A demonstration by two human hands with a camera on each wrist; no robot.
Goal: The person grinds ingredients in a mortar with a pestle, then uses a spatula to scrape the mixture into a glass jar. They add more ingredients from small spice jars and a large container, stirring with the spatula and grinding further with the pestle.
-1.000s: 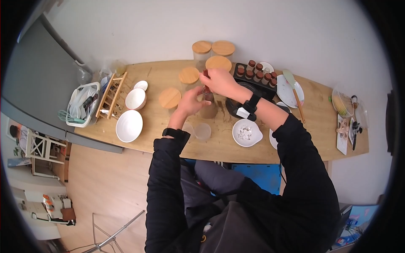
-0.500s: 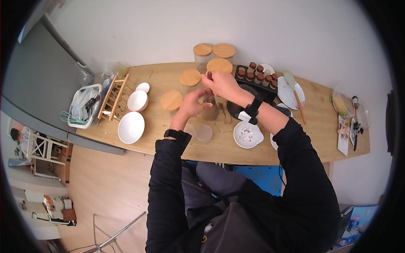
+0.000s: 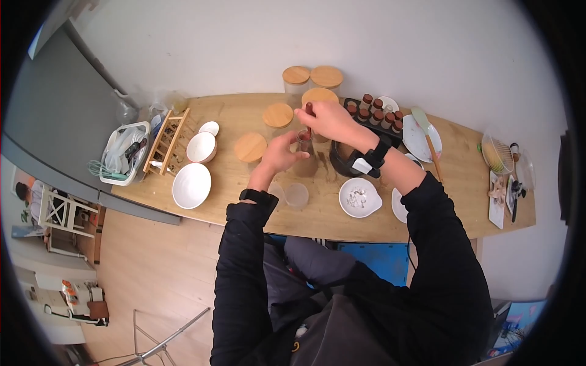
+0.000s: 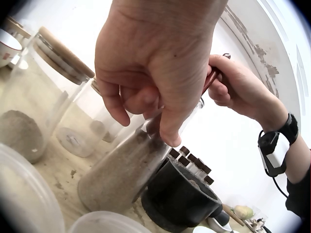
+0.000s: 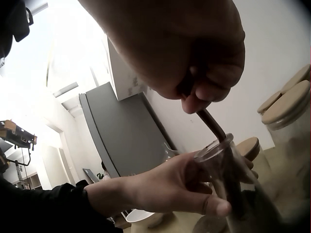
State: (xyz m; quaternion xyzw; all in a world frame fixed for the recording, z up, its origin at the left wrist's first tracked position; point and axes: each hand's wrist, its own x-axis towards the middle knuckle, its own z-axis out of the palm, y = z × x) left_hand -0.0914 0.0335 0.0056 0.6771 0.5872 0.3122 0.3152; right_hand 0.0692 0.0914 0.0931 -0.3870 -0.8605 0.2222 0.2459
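A clear glass flask (image 4: pixel 116 170) with a narrow neck and flared rim holds greyish-brown contents. My left hand (image 3: pixel 284 154) grips the flask around its neck, thumb on the near side, while the flask stands on the table. Above the mouth, my right hand (image 3: pixel 329 124) holds a slim reddish-brown stick (image 5: pixel 212 125) in curled fingers. The stick runs down through the rim into the flask; its top end pokes out above the fist. Its lower end is hard to make out behind glass and fingers. Right of the flask sits a black mortar (image 4: pixel 180 194).
Wood-lidded jars (image 3: pixel 250 147) stand left of and behind the flask. Two clear cups (image 3: pixel 297 194) and a spouted white bowl (image 3: pixel 360 207) with pale bits are in front. Brown-capped small bottles (image 3: pixel 378 104) fill a black rack at the back. White bowls (image 3: pixel 191 185) stand left.
The head view has shifted slightly. My right hand has moved a little to the right over the flask, and more of the stick shows above the fist. The left hand keeps its grip.
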